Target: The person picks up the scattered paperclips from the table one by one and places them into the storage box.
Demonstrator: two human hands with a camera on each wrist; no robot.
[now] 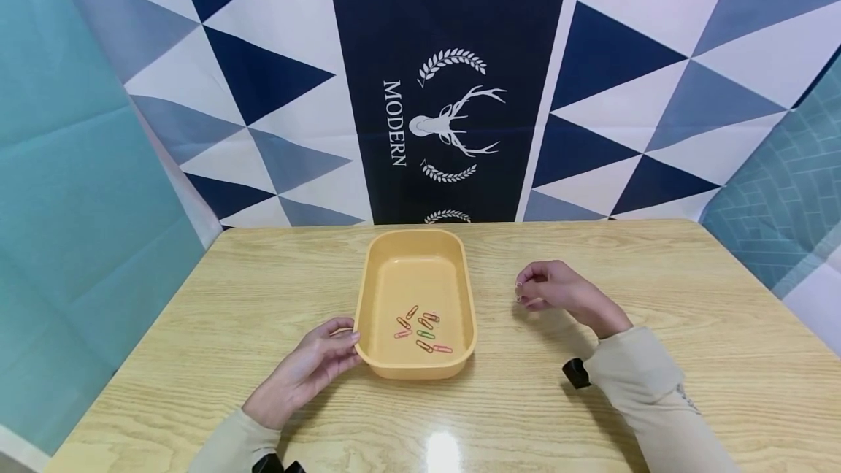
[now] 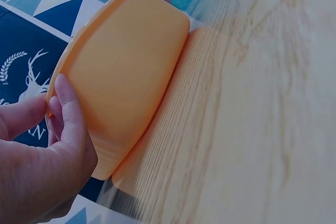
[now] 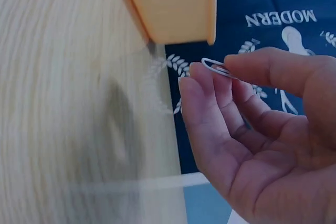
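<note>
A shallow yellow plastic tray (image 1: pixel 420 369) sits on the wooden table, with several coloured paper clips lying in its near half, among them a green paper clip (image 1: pixel 425 334) and a pink paper clip (image 1: pixel 443 349). My left hand (image 1: pixel 312 367) grips the tray's left rim near the front corner; in the left wrist view the thumb and fingers lie on either side of the rim. Off to the right of the tray, my right hand (image 1: pixel 561 290) is raised over the table. Between thumb and fingertips it pinches a white paper clip (image 3: pixel 212 66).
The light wooden table (image 1: pixel 276 268) runs back to a wall cloth (image 1: pixel 453 122) printed with triangles and a deer head. Teal cloth (image 1: pixel 85 203) hangs at the left side. Black straps show at both sleeves.
</note>
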